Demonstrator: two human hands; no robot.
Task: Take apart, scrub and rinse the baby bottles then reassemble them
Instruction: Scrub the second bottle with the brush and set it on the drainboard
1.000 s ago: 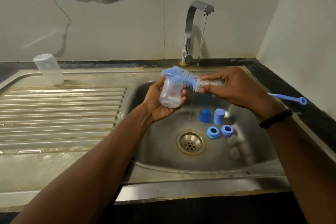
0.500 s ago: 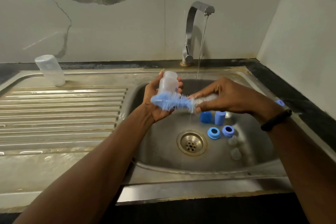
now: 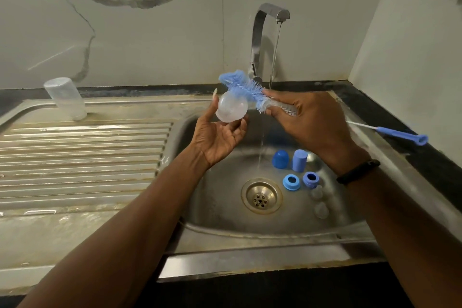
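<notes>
My left hand [image 3: 218, 136] holds a clear baby bottle [image 3: 231, 107] over the sink, its round base turned toward me. My right hand [image 3: 310, 122] grips the blue bottle brush [image 3: 246, 91] near its bristles, which lie against the bottle's upper side. The brush's blue handle end [image 3: 402, 135] sticks out to the right. In the basin lie two blue caps [image 3: 280, 159] [image 3: 299, 160], two blue collar rings [image 3: 291, 182] [image 3: 310, 178] and two clear nipples [image 3: 317, 192] [image 3: 321, 210]. A second clear bottle [image 3: 65, 98] stands upside down on the drainboard.
The tap [image 3: 265, 40] runs a thin stream into the steel sink [image 3: 225, 207], falling just behind my right hand. The drain [image 3: 261, 198] sits mid-basin. A ribbed drainboard [image 3: 82, 157] spreads to the left. A marble wall rises behind and to the right.
The bottle has turned so its base faces me, and it sits a little higher. The brush moved from under the bottle up to its top side.
</notes>
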